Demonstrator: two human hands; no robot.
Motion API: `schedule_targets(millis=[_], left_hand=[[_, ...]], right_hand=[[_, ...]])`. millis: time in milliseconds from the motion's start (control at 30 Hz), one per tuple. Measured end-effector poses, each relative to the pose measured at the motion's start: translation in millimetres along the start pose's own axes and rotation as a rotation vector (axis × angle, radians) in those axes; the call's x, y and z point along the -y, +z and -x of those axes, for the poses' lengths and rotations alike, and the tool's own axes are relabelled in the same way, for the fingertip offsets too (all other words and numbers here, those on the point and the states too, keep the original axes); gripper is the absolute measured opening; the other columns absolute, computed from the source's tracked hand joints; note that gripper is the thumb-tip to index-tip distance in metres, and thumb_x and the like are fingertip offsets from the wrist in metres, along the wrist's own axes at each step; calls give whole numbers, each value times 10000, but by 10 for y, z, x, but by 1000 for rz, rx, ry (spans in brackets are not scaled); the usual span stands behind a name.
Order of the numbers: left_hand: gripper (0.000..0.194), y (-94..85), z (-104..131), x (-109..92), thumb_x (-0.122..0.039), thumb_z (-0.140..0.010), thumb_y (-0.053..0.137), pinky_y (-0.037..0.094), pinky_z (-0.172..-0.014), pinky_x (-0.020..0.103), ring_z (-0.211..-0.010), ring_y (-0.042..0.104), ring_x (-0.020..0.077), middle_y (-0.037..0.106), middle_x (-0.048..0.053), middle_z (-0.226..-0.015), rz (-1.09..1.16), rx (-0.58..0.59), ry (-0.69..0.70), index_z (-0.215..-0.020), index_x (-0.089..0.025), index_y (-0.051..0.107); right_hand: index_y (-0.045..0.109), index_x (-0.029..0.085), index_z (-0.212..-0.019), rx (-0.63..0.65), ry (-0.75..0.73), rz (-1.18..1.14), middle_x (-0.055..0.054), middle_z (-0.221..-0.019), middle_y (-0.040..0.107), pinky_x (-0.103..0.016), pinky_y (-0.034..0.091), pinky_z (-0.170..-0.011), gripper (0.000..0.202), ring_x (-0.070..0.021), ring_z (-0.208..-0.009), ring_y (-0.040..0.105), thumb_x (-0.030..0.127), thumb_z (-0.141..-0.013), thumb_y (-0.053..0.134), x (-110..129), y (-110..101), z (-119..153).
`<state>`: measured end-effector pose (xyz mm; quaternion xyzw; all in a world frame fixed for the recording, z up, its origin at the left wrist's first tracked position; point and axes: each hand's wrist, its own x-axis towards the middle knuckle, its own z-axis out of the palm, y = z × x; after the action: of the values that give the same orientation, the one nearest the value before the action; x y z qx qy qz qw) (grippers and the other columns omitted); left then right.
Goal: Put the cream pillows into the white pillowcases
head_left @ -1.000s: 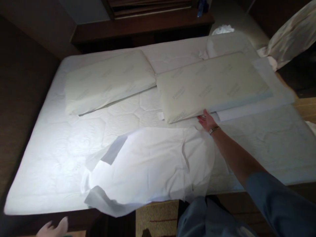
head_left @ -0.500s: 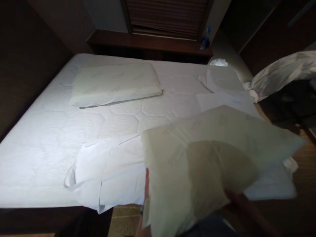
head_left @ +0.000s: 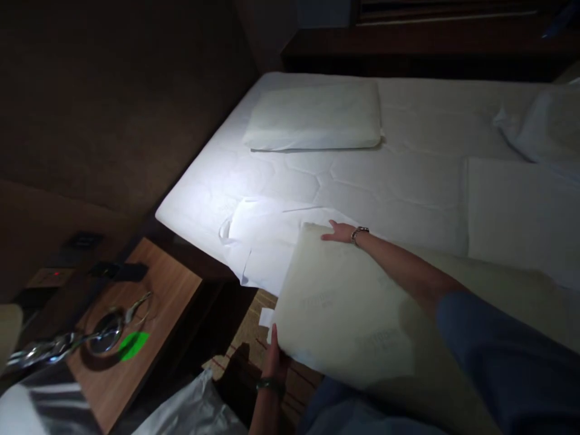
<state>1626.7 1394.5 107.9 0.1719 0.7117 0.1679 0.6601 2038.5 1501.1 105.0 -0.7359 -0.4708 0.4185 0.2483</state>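
I hold a cream pillow (head_left: 348, 308) flat over the near edge of the bed (head_left: 408, 181). My right hand (head_left: 341, 231) lies on its far left corner, a watch on the wrist. My left hand (head_left: 276, 361) grips the pillow's near left corner from below, over the floor. A loose white pillowcase (head_left: 263, 241) lies spread on the mattress just beyond the pillow. A second pillow (head_left: 317, 116) rests at the head of the bed.
A wooden nightstand (head_left: 149, 314) stands at the left with a round metal dish (head_left: 105, 333) and a green spot of light. A folded white sheet (head_left: 521, 211) and crumpled linen (head_left: 548, 127) lie on the bed's right side. A dark wall runs along the left.
The view has swung left and the nightstand has come into sight. The pillow, raised and blurred half a second ago, now lies flatter with both hands on its left corners.
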Motion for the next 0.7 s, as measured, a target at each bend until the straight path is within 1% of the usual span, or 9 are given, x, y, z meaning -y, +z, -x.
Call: schedule_targets(millis=[67,133,200,267,367,433,533,600,700], left_hand=[[647,192,279,-93,-661,-844,676,619,-912,448,-1183,682,318,717,128,-1273,48,17,101,-1337,-247,605],[762,451,677,-197,-647,-731,810,616,-921,443,-1198,669,335,700,132,-1312,72,71,223,-1343,-238,612],[825,790,1113,-274,-637,-642,880,600,-951,452,-1230,643,358,683,140,-1341,90,217,311,-1312,-220,641],[761,1161,1487,-315,-590,-652,892,579,-980,448,-1238,633,356,683,143,-1335,90,393,368,-1262,-192,671],[564,1654,1759,-322,-506,-769,825,551,-991,427,-1180,660,320,723,149,-1225,50,643,427,-1180,-142,695],[502,1910,1703,-318,-469,-792,795,535,-989,406,-1119,679,289,737,150,-1162,14,734,487,-1134,-118,686],[545,2158,1328,-373,-467,-708,789,519,-973,374,-1042,680,248,728,162,-1139,-93,662,571,-1086,-104,642],[620,2181,979,-471,-482,-612,780,513,-971,379,-1023,671,247,718,186,-1138,-165,557,582,-1069,-97,615],[662,1958,488,-606,-554,-622,703,492,-1025,422,-1086,658,271,695,219,-1197,-234,442,567,-1086,-91,613]], right_hand=[[463,-25,-1456,61,-23,88,-244,-1170,691,-363,486,-968,818,-267,-1063,686,545,-903,660,105,77,298],[382,25,-1529,51,-77,178,-244,-1177,696,-374,500,-926,778,-301,-1040,688,524,-968,584,183,111,901],[371,21,-1525,-2,-150,249,-245,-1142,701,-424,513,-897,754,-348,-1012,681,512,-977,537,212,117,1615],[454,2,-1445,-84,-215,280,-264,-1164,678,-486,507,-944,739,-383,-1049,651,553,-956,517,167,124,2247],[428,-16,-1454,-270,-245,252,-315,-1343,564,-565,433,-1089,868,-430,-1238,539,643,-901,542,-19,191,2781],[277,-4,-1560,-357,-230,243,-311,-1431,481,-590,379,-1145,1023,-439,-1325,457,661,-855,605,-145,281,2804],[226,31,-1612,-302,-132,321,-274,-1374,505,-547,364,-1166,1101,-409,-1306,465,607,-806,706,-167,415,2378],[401,56,-1553,-189,-40,424,-250,-1303,553,-503,387,-1144,981,-389,-1269,507,534,-777,766,-39,439,1901],[678,123,-1286,-69,20,508,-205,-1239,626,-432,466,-1026,612,-338,-1177,599,436,-771,786,195,285,1270]])
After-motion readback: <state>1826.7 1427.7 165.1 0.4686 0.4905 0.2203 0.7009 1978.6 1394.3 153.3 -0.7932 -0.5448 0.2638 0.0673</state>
